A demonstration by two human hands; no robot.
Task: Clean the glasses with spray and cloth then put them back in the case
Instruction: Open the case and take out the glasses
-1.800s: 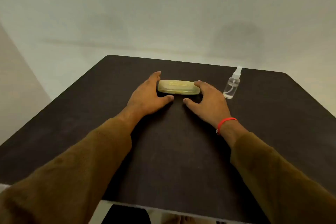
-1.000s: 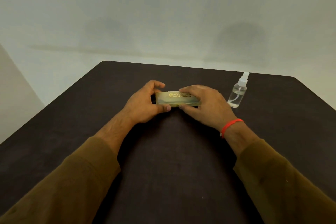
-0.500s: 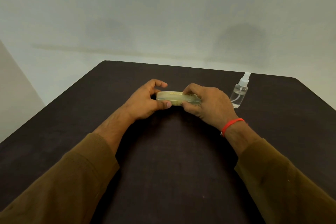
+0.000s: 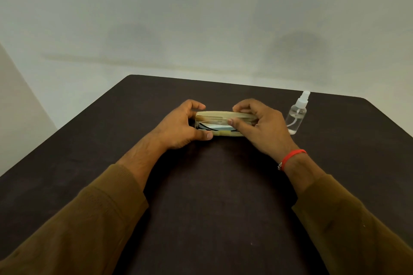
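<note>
Glasses [image 4: 202, 125] show only as thin black lines inside the case [image 4: 225, 115], in the narrow gap under its raised lid. The tan case sits partly open on the dark bench [image 4: 212, 196], its opening facing the person. A pale blue patch [image 4: 220, 127] lies in the same gap, beside the black lines; I cannot tell what it is.

The left hand [image 4: 178, 127] grips the case's left end, fingers [image 4: 194, 104] curled over the far top and thumb pressed to the near lower edge. The right hand [image 4: 263, 127] holds the right end, fingers curled over the lid and thumb tip on the lid's front edge. A red band [image 4: 292, 155] circles the right wrist.

A clear spray bottle [image 4: 296, 116] stands upright to the right of the case, near it but apart.
</note>
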